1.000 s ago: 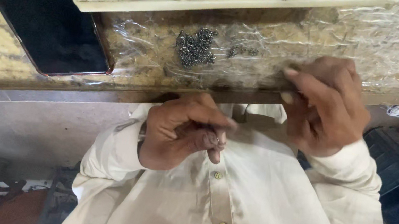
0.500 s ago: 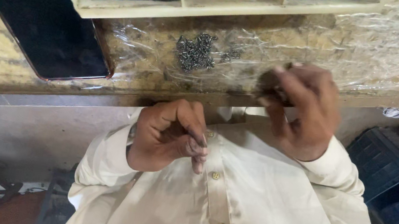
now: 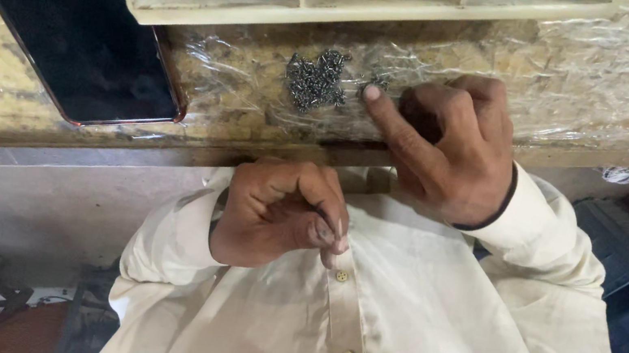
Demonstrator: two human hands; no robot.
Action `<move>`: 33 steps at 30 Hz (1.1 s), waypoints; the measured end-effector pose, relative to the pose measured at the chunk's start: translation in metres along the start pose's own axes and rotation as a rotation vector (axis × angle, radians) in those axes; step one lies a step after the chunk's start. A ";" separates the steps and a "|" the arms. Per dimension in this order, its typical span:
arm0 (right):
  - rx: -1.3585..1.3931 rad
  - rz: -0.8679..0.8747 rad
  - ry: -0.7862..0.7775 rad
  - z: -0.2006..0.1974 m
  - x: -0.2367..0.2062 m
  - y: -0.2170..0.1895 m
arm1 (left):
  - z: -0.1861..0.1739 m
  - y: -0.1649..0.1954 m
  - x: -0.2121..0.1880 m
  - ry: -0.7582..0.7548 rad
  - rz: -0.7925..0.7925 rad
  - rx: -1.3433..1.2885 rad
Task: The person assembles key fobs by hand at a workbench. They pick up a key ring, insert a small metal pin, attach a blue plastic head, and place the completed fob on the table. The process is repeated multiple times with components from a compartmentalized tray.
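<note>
Right hand [image 3: 449, 150] on desk [image 3: 590, 84], index finger stretched out, tip just beside small pile of dark screws [image 3: 316, 78], other fingers curled. Left hand [image 3: 281, 213] below desk edge against cream shirt [image 3: 433, 324], fingers pressed together, whatever it pinches too hidden to tell. Black phone [image 3: 72, 36] left, cut off. Compartment tray [image 3: 314, 4] up top, cropped, contents kinda blurry metal bits.

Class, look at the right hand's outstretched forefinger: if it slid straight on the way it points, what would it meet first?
Probably the small pile of dark screws on the plastic-covered bench, just ahead of the right hand fingertip.
</note>
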State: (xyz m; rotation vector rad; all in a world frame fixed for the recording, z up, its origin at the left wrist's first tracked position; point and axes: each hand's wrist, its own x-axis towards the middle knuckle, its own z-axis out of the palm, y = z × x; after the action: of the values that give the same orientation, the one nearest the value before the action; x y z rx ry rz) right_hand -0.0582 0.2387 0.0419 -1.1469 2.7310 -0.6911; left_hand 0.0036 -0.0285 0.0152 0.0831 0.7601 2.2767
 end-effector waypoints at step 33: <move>0.291 0.242 0.280 0.004 -0.017 -0.005 | 0.000 0.009 0.011 0.011 -0.083 -0.041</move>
State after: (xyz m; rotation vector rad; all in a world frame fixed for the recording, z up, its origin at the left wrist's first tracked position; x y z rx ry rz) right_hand -0.0422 0.2460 0.0391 -0.6888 2.7910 -1.2401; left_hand -0.0095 -0.0263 0.0184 0.0189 0.7097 2.2140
